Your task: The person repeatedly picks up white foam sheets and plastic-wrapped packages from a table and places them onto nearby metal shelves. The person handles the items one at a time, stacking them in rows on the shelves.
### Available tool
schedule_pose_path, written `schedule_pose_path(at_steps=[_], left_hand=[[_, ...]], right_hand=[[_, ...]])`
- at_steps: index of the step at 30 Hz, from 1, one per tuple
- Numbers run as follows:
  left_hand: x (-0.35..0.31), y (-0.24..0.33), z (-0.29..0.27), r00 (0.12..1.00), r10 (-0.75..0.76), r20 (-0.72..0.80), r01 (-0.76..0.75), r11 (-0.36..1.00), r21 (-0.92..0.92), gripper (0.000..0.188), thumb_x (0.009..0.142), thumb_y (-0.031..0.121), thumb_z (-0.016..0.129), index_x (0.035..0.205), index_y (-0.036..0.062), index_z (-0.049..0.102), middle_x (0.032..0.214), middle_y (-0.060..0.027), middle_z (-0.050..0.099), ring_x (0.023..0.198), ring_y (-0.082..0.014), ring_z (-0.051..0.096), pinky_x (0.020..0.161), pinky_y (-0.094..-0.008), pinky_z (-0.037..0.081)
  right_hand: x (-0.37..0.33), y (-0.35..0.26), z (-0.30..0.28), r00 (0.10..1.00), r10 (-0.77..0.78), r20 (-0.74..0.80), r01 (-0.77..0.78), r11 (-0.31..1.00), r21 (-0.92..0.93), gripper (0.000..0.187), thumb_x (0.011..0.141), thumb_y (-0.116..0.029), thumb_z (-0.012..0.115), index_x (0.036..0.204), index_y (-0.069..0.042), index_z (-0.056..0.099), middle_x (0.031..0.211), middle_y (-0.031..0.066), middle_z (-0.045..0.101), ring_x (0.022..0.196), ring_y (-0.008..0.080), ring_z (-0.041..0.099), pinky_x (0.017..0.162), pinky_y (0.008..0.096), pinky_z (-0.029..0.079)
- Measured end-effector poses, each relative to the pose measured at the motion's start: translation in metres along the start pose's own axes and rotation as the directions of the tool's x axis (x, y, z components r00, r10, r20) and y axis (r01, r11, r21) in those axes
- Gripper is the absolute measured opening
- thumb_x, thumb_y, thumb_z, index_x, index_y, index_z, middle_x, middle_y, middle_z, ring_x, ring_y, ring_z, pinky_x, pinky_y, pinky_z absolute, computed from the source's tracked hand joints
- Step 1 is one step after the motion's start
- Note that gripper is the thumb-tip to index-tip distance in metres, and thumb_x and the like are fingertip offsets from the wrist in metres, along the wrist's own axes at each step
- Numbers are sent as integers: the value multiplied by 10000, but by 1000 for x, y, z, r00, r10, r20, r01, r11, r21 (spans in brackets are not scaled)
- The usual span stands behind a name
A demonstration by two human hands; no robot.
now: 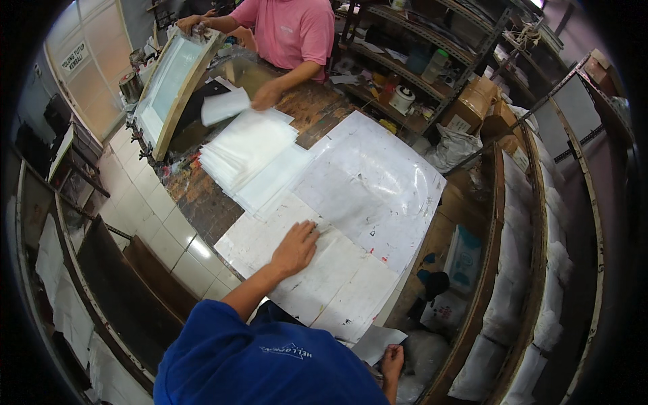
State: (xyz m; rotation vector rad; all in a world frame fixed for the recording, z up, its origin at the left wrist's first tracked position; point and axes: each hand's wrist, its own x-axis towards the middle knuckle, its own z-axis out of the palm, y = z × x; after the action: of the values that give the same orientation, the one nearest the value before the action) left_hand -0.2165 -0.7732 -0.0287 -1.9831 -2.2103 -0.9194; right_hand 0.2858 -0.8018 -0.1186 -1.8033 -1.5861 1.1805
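My left hand (295, 248) lies flat, fingers stretched out, on the large white sheets (337, 283) that cover the near part of the table. Low at my right side, my right hand (391, 363) is closed on the edge of a small white sheet (378, 344). Beyond my left hand a fanned stack of thin white sheets (246, 152) spreads over the table. Across from me, a person in a pink shirt (297, 30) holds up a wooden-framed printing screen (172, 91) with one hand. The person's other hand (267, 94), slightly blurred, is by a white sheet (225, 106).
Dark, paint-stained wood (317, 111) shows on the worktable. To my right stands a long rack (496, 270) lined with white sheets; another rack (88, 290) is on my left. Cluttered metal shelves (405, 61) and cardboard boxes (476, 101) fill the back right.
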Motion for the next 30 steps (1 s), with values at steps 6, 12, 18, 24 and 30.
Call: schedule_pose_path(at_steps=[6, 12, 18, 24, 30], left_hand=[[1, 42, -11, 988, -115, -102, 76, 942, -328, 352, 801, 67, 658, 1140, -3, 594, 1197, -198, 575, 1111, -366, 548, 953, -446, 444], [66, 49, -31, 961, 44, -273, -72, 993, -93, 373, 754, 57, 697, 1113, 25, 602, 1050, -150, 590, 932, -315, 566, 776, -412, 440], [111, 4, 3, 991, -98, -87, 114, 972, 207, 293, 793, 222, 692, 1017, 43, 628, 977, -107, 579, 928, -262, 538, 785, -409, 393], [130, -19, 37, 987, -111, 120, 60, 929, 366, 151, 852, 208, 598, 884, 71, 654, 907, -91, 620, 891, -240, 577, 792, -410, 391], [138, -18, 43, 960, -200, 196, 82, 871, 483, 112, 848, 126, 555, 871, 109, 664, 866, -76, 672, 836, -223, 656, 771, -399, 428]], right_hand=[[-8, -4, -3, 1000, 4, -17, -5, 1000, -26, 135, 973, -149, 528, 981, -14, 538, 844, 79, 602, 766, 150, 577, 711, 292, 471], [-19, -5, -19, 995, -53, -84, 50, 998, -30, 125, 901, 14, 461, 1011, -33, 499, 839, 24, 519, 701, 88, 485, 614, 247, 421], [-35, 2, -42, 985, 43, -166, -44, 999, 0, 229, 851, 60, 426, 1052, -39, 471, 841, 30, 509, 686, 93, 476, 596, 249, 411], [-56, 30, -65, 979, 49, -198, -69, 993, -95, 207, 855, 37, 482, 1052, -18, 506, 883, 104, 572, 786, 175, 565, 717, 294, 457], [-42, 2, -91, 983, -58, -174, 36, 992, -124, 133, 923, -34, 508, 1055, -16, 507, 852, 119, 568, 769, 193, 567, 733, 320, 473]])
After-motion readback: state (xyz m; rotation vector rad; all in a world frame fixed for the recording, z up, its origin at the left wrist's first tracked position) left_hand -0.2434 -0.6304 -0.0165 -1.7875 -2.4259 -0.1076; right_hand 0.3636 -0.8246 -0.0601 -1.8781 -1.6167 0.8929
